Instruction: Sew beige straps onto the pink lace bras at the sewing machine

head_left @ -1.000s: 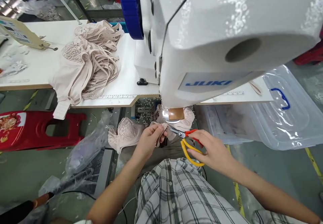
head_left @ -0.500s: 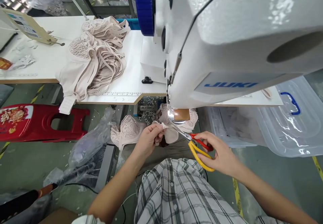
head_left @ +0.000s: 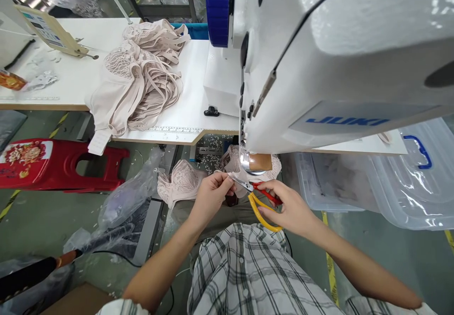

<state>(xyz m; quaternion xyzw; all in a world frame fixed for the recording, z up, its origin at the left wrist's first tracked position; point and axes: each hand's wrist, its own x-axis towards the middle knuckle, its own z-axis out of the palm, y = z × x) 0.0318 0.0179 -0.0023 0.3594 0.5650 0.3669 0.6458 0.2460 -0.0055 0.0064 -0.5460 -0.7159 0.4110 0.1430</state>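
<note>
My left hand (head_left: 214, 193) pinches an edge of a pale pink lace bra (head_left: 183, 179), whose one cup lies to the left of the hand. Its other lace part (head_left: 234, 156) spreads under the sewing machine's front. In my right hand (head_left: 289, 207) are scissors (head_left: 263, 205) with one red and one yellow handle, fingers through the loops. The blades point left, and their tips are right at my left fingertips. Exactly what lies between the blades is hidden by the fingers.
A white sewing machine (head_left: 329, 88) overhangs my hands. Several stacked pale bras (head_left: 142, 83) lie on the white table (head_left: 191, 74). To the left stands a red stool (head_left: 71, 166); to the right, a clear plastic box (head_left: 329, 187) and its lid (head_left: 425, 182). Plastic bags (head_left: 120, 206) are at lower left.
My right hand has moved left with the scissors, bringing the blade tips to my left fingertips. My left hand keeps its pinch on the bra. The whole view has shifted slightly.
</note>
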